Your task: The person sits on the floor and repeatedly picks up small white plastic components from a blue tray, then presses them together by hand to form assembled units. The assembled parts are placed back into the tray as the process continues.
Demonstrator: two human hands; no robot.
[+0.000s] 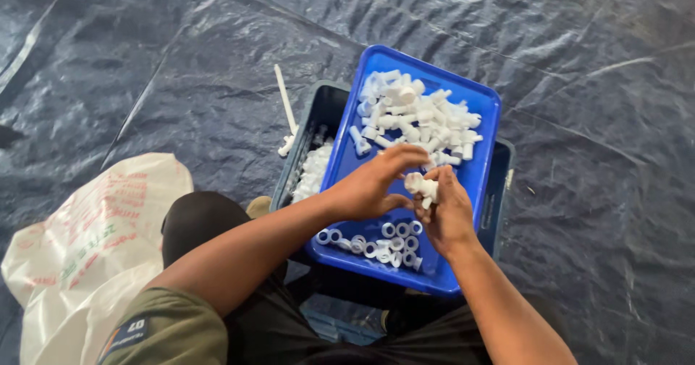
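A seated person's right hand (447,209) grips a small white plastic fitting (420,186) above a blue tray (347,155), while the left hand (373,184) hovers half open, fingertips at the piece. More white fittings (420,119) heap at the tray's far end, white rings (384,242) at its near edge; the tray rests on a dark crate (318,111).

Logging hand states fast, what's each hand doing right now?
Left hand: open, fingers spread above the blue plastic tray, holding nothing visible.
Right hand: closed on a small white plastic fitting.
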